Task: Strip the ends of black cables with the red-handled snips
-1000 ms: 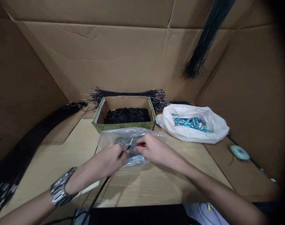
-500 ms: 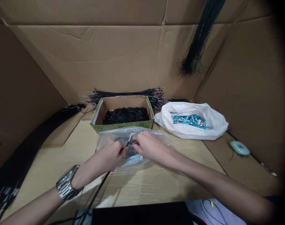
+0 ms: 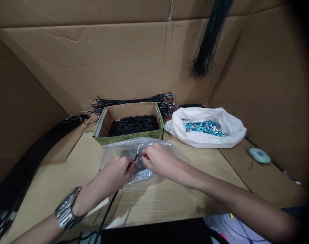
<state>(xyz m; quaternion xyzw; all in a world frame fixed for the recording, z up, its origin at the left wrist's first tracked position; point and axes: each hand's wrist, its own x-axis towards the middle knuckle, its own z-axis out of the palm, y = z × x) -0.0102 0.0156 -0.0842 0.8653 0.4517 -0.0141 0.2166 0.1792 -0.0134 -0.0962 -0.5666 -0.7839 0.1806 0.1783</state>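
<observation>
My left hand (image 3: pixel 120 169), with a metal-band watch (image 3: pixel 69 208) on its wrist, is closed on a black cable (image 3: pixel 136 157). A thin white end of the cable points up past the fingers, and its length trails below the hand toward the near table edge. Close beside it on the right, my right hand (image 3: pixel 158 159) is closed in a pinch. Something small and red (image 3: pixel 145 156) shows at its fingertips; its kind is unclear. Beneath both hands lies a clear plastic bag (image 3: pixel 111 149) of small grey pieces with a printed label (image 3: pixel 142 175).
Behind the bag stands a green-edged cardboard box (image 3: pixel 129 138) of short black tubes. A white bag (image 3: pixel 207 142) of blue and silver bits is at right. Cable bundles (image 3: pixel 134 101) lie at the back; dark strands (image 3: pixel 207 51) hang above. A pale green device (image 3: pixel 259 155) sits far right.
The camera view has shifted a little. Both hands stay over the clear bag, with the black cable still in my left hand and the red thing still at my right fingertips.
</observation>
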